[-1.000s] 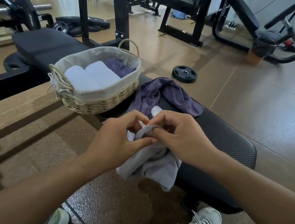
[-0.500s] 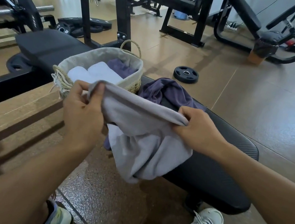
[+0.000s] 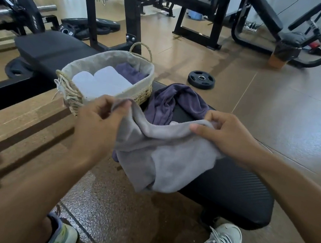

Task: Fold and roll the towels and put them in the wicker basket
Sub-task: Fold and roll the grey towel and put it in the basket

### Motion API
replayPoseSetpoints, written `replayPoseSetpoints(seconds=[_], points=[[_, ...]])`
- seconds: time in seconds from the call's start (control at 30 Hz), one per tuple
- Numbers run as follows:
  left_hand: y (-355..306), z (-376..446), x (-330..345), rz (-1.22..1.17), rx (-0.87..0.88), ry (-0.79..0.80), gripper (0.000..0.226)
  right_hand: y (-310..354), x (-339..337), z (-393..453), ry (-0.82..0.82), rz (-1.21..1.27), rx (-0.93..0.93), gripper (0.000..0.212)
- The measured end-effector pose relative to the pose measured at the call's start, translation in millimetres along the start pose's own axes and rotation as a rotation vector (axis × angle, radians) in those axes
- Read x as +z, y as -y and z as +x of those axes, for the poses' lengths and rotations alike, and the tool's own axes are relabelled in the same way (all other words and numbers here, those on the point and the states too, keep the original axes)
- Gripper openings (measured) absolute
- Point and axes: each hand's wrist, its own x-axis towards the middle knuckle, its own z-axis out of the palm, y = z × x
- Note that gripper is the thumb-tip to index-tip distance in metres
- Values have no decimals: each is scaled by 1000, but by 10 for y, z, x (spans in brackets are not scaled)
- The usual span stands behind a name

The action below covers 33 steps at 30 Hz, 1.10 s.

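A light grey towel (image 3: pixel 163 158) hangs between my hands above the near end of a black bench (image 3: pixel 232 188). My left hand (image 3: pixel 96 125) pinches its upper left edge and my right hand (image 3: pixel 226 137) grips its upper right edge. The towel sags in the middle and drapes down over the bench edge. Behind it a crumpled purple towel (image 3: pixel 170 102) lies on the bench. The wicker basket (image 3: pixel 143 93) with a grey liner stands on the bench to the left, holding two rolled white towels (image 3: pixel 102 80) and a purple one (image 3: pixel 129 73).
A black weight plate (image 3: pixel 201 79) lies on the brown floor beyond the bench. Rack uprights (image 3: pixel 133 15), barbells and more plates stand at the back left. Another bench machine stands at the back right. My shoes (image 3: pixel 222 240) rest on the floor below.
My hands drew apart and stretched the bunched grey towel open by its top edge. Since half a second ago the left hand moved slightly right and the towel edge sagged.
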Motion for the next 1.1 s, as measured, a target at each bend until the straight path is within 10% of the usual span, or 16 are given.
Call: replayPoseSetpoints(seconds=[0.17,0.4,0.8,1.1], points=[[-55,-307,217,-64,4,314,9,168,353,-106,237,54,-63,14],[-100,-299,160,-131,-48,354,17,169,364,-114,391,117,-139,29],[204,158,-66,-83,-203,-138,13,-181,-117,12,553,-510,213,26],[183,54,-6,64,-137,-23,17,25,-72,-44,322,285,158,20]])
